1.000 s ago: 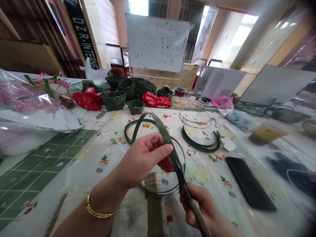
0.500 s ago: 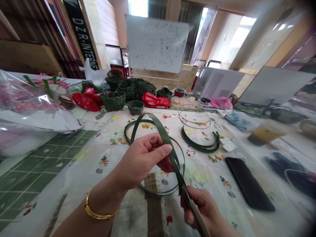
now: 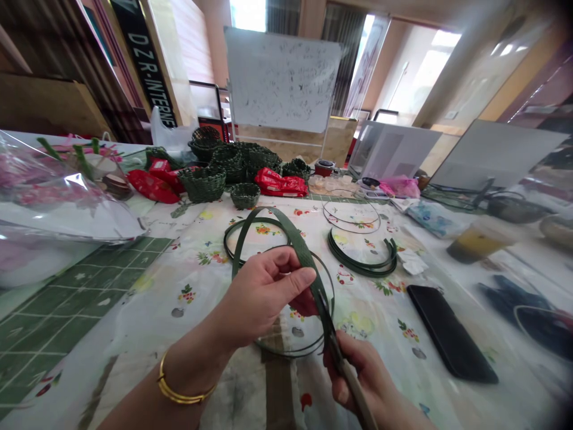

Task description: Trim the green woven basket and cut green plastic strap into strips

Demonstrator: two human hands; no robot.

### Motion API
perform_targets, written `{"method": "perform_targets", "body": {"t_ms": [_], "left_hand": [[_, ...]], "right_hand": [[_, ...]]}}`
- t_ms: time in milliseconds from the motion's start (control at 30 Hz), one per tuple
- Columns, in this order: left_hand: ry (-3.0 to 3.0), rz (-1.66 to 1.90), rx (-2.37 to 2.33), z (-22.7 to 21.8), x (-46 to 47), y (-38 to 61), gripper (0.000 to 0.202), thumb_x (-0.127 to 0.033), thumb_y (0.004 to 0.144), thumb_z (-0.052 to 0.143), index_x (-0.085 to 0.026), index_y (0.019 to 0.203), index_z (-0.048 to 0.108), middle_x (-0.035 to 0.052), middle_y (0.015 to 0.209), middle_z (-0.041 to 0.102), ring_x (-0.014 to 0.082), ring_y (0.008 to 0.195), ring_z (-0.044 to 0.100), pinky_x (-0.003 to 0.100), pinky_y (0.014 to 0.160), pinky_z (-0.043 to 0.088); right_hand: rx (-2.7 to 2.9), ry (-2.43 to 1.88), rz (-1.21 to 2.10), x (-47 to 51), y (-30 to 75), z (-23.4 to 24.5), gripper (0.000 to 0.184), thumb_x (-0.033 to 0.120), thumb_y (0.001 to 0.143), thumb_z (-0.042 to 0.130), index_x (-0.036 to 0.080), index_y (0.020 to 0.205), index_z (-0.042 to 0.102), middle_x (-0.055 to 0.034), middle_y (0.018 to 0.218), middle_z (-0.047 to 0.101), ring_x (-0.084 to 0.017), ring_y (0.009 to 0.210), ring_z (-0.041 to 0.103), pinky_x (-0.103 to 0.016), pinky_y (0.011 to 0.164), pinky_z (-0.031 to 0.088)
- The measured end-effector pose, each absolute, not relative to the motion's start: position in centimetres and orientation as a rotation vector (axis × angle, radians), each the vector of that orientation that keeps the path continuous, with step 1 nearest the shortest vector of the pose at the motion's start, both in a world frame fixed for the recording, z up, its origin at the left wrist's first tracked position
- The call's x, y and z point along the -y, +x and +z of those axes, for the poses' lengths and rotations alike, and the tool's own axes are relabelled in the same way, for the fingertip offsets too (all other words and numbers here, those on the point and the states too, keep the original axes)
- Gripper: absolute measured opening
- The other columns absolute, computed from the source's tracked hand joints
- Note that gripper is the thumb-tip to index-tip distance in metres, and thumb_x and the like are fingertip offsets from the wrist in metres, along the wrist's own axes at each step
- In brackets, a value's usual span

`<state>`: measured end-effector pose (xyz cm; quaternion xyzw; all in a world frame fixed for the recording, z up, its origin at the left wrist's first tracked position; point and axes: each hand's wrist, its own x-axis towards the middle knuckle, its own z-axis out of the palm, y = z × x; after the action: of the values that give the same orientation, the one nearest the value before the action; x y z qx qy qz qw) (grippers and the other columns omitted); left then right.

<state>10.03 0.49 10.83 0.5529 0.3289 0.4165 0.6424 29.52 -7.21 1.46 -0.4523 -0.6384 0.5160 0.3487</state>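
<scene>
My left hand (image 3: 268,292) is closed, its thumb and fingers pinching a flat dark green woven-textured strip (image 3: 299,239) that arches up in a loop. My right hand (image 3: 358,370) is wrapped around a pair of scissors (image 3: 340,358) with a brownish handle. Their dark blades lie along the lower part of the strip, just below the left fingers. Whether the blades are apart is hard to make out. Behind and beneath the hands, a coil of thin green strips (image 3: 333,286) rests on the flowered tablecloth (image 3: 215,310).
A bundle of curved green strips (image 3: 362,266) and a black phone (image 3: 450,331) lie to the right. Woven green baskets (image 3: 203,182) and red packets (image 3: 280,182) stand at the back. A thin wire ring (image 3: 351,212) is nearby. Clear-wrapped pink flowers (image 3: 40,185) are at left.
The scissors have moved up along the strip, their blades nearer my left fingers. My left hand has shifted slightly right and down with the strip.
</scene>
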Motion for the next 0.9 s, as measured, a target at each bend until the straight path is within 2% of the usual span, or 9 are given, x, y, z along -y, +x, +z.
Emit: {"method": "perform_targets", "body": {"t_ms": [200, 400, 633, 733, 900], "left_hand": [[1.263, 0.926, -0.737, 10.60, -0.69, 10.19, 0.023, -0.029, 0.083, 0.066, -0.013, 0.071, 0.055, -0.0005, 0.060, 0.064, 0.0098, 0.055, 0.064, 0.021, 0.056, 0.055], [1.211, 0.942, -0.687, 10.77, -0.44, 10.18, 0.022, -0.027, 0.082, 0.067, -0.012, 0.070, 0.056, -0.0012, 0.060, 0.064, 0.0085, 0.055, 0.063, 0.021, 0.056, 0.057], [1.169, 0.933, -0.678, 11.06, -0.41, 10.24, 0.021, -0.026, 0.080, 0.069, -0.011, 0.071, 0.057, 0.0018, 0.062, 0.067, 0.0098, 0.055, 0.064, 0.021, 0.056, 0.057], [1.101, 0.926, -0.672, 11.04, -0.56, 10.18, 0.020, -0.028, 0.081, 0.068, -0.011, 0.076, 0.058, 0.0031, 0.065, 0.068, 0.0115, 0.055, 0.065, 0.023, 0.055, 0.058], [1.045, 1.018, -0.721, 11.01, -1.03, 9.73, 0.019, -0.031, 0.084, 0.063, -0.014, 0.084, 0.055, 0.0002, 0.062, 0.067, 0.0121, 0.049, 0.064, 0.023, 0.049, 0.055]], "right_hand": [[1.658, -1.071, 1.444, 7.25, 29.83, 1.35, 0.050, 0.068, 0.076, 0.059, 0.018, 0.075, 0.052, 0.0038, 0.065, 0.042, -0.010, 0.059, 0.033, -0.022, 0.053, 0.032], [1.610, -1.106, 1.469, 7.64, 29.55, 1.35, 0.049, 0.067, 0.073, 0.064, 0.018, 0.072, 0.054, 0.0055, 0.060, 0.040, -0.009, 0.054, 0.032, -0.022, 0.051, 0.033], [1.606, -1.124, 1.401, 7.50, 29.30, 1.56, 0.051, 0.068, 0.072, 0.064, 0.018, 0.066, 0.055, 0.0060, 0.054, 0.040, -0.008, 0.050, 0.033, -0.022, 0.050, 0.034], [1.632, -1.145, 1.378, 7.42, 29.48, 1.64, 0.050, 0.067, 0.073, 0.064, 0.018, 0.066, 0.055, 0.0056, 0.055, 0.041, -0.009, 0.051, 0.034, -0.022, 0.050, 0.034], [1.685, -1.193, 1.390, 7.14, 29.69, 2.00, 0.052, 0.068, 0.073, 0.062, 0.019, 0.066, 0.050, 0.0045, 0.059, 0.042, -0.010, 0.055, 0.035, -0.021, 0.050, 0.034]]}}
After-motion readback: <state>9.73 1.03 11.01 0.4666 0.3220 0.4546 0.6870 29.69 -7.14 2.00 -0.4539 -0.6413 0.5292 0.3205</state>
